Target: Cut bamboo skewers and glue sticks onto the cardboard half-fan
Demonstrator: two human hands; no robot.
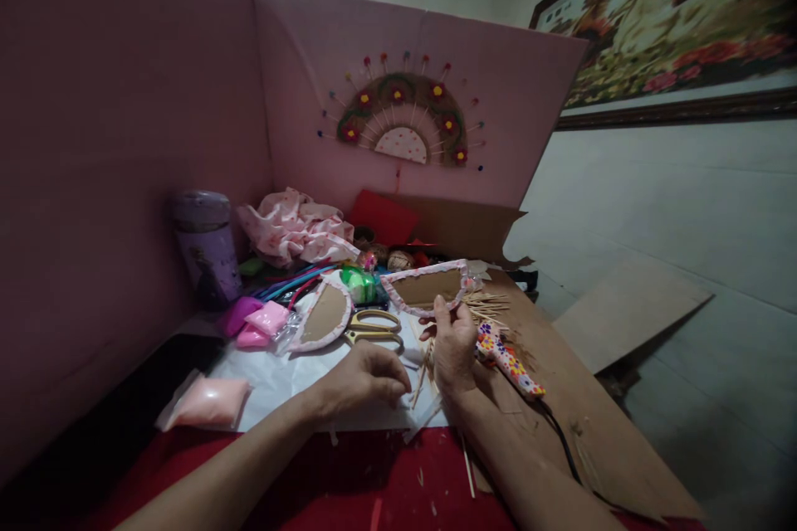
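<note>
My right hand [454,348] grips a cardboard piece [423,289] by its lower edge, thumb on the brown face. Pink-and-white patterned fabric is folded round its border. Lower and to the left, my left hand [367,377] has its fingers curled together over the white sheet [267,377]; whatever they pinch, if anything, is hidden. A matching half-round cardboard piece [327,315] with a fabric border lies behind my left hand. Gold-handled scissors [375,330] rest beside that piece. Thin wooden sticks [423,373] lie between my hands.
A flower-patterned glue gun [507,361] with a black cord lies right of my right hand. At left are a purple tumbler [208,249], pink clay packets [267,319] and a peach packet [208,402]. Crumpled fabric [299,228] sits behind. A decorated fan [402,116] is pinned on the pink board.
</note>
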